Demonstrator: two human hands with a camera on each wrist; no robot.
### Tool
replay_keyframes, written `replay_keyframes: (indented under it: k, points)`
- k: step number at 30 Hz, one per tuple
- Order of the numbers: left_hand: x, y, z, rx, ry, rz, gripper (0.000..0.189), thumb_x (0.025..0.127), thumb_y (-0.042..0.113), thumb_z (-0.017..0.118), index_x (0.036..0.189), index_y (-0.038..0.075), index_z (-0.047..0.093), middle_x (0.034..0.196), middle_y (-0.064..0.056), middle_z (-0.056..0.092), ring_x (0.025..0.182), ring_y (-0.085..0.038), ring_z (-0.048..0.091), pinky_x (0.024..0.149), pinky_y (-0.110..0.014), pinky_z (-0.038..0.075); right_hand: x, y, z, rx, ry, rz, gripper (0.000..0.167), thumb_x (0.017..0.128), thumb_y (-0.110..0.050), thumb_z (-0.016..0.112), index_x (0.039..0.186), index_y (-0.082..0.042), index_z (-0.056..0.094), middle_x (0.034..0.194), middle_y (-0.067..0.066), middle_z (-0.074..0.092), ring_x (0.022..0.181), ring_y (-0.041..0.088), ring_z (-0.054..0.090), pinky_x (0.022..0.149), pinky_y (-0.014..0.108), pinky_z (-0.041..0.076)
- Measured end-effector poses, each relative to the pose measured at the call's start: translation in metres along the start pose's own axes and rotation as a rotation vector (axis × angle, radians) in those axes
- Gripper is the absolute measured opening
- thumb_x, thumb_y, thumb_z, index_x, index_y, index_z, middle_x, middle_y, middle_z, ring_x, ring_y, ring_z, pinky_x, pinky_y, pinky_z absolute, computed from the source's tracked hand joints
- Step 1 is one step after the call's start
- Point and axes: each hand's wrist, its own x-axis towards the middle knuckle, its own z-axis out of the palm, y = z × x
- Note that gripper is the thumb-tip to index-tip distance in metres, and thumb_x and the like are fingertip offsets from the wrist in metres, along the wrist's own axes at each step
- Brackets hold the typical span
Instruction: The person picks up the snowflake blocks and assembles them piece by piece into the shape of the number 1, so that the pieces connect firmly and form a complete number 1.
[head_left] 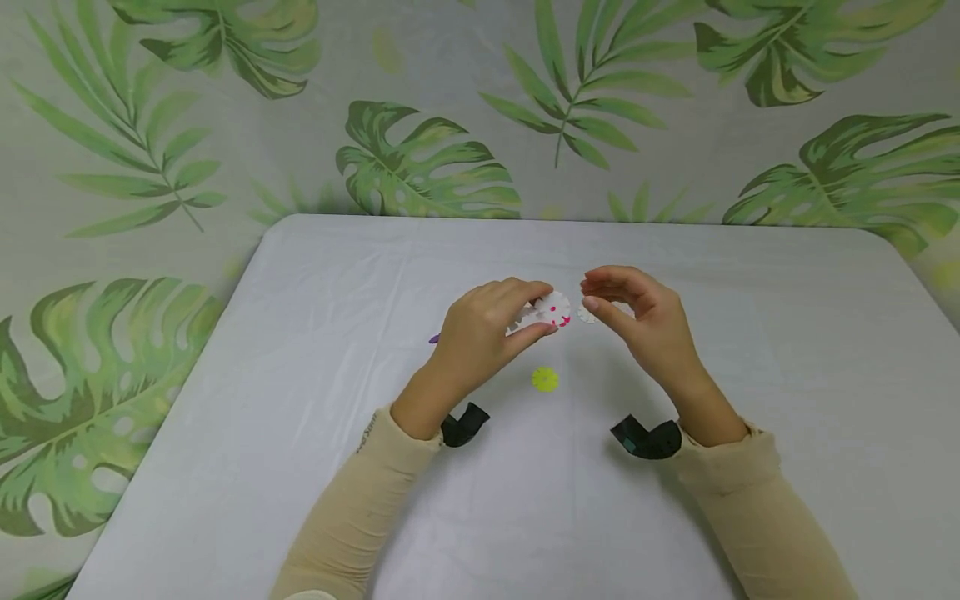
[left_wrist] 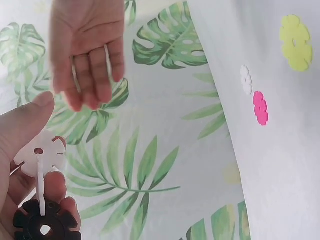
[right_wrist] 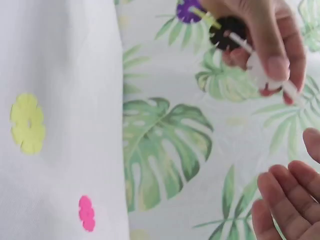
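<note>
My left hand [head_left: 483, 329] pinches a chain of slotted plastic discs by a white disc [right_wrist: 262, 70] near its end. Another white disc [right_wrist: 291, 92] is slotted edge-on beyond the thumb. Behind the fingers the chain continues with a black disc [right_wrist: 227, 33], a yellow disc [right_wrist: 211, 20] seen edge-on and a purple disc [right_wrist: 189, 11]. Facing it a short gap away is my right hand [head_left: 648, 321], its palm bare and its fingers loosely extended, touching nothing. On the table under the hands lie a yellow disc [head_left: 545, 380], a pink disc [left_wrist: 260, 108] and a white disc [left_wrist: 246, 80].
The table [head_left: 225, 467] is covered by a white cloth, its far edge beyond the hands. Behind it hangs a leaf-patterned backdrop [head_left: 427, 50]. A black wrist mount [head_left: 648, 439] sticks out inward from the right sleeve, and a similar mount [head_left: 467, 425] from the left.
</note>
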Motion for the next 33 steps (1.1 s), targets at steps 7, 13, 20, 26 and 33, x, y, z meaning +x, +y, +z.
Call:
replay_keyframes:
  k: [7,13,20,26,33]
  points:
    - [0.001,-0.002,-0.003,0.016,0.02,0.002,0.034,0.074,0.02,0.075,0.101,0.003,0.064,0.09,-0.003,0.065,0.064,-0.01,0.053,0.061,-0.017,0.042,0.001,0.041,-0.007,-0.233,-0.043,0.098,0.043,0.08,-0.008,0.068,0.12,-0.002,0.054,0.117,0.009,0.056,0.107,0.022,0.05,0.093,0.036,0.038]
    - [0.001,-0.003,-0.005,0.011,0.022,-0.009,0.034,0.074,0.02,0.075,0.102,0.003,0.063,0.088,-0.001,0.064,0.065,-0.01,0.052,0.06,-0.017,0.041,-0.004,0.074,-0.011,-0.258,-0.144,0.297,0.053,0.083,-0.023,0.066,0.129,-0.005,0.047,0.128,0.012,0.048,0.116,0.03,0.043,0.094,0.046,0.034]
    - [0.001,-0.002,-0.004,0.009,0.024,-0.011,0.034,0.074,0.02,0.075,0.102,0.004,0.064,0.089,-0.001,0.064,0.065,-0.01,0.052,0.06,-0.017,0.041,-0.01,0.096,-0.014,-0.256,-0.204,0.414,0.056,0.084,-0.023,0.064,0.133,-0.006,0.042,0.132,0.015,0.043,0.117,0.033,0.043,0.095,0.046,0.033]
    - [0.0,-0.002,-0.004,0.008,0.019,-0.018,0.034,0.074,0.02,0.075,0.102,0.004,0.064,0.089,-0.001,0.064,0.065,-0.009,0.052,0.06,-0.017,0.041,-0.012,0.108,-0.014,-0.328,-0.249,0.422,0.054,0.086,-0.018,0.062,0.133,-0.001,0.041,0.136,0.015,0.038,0.124,0.03,0.035,0.099,0.043,0.029]
    - [0.0,-0.003,-0.003,-0.002,0.021,-0.016,0.034,0.074,0.019,0.075,0.102,0.004,0.064,0.088,-0.001,0.064,0.065,-0.01,0.052,0.06,-0.017,0.041,-0.011,0.106,-0.01,-0.397,-0.226,0.399,0.034,0.085,-0.011,0.063,0.115,0.001,0.054,0.127,0.017,0.043,0.117,0.031,0.039,0.096,0.043,0.032]
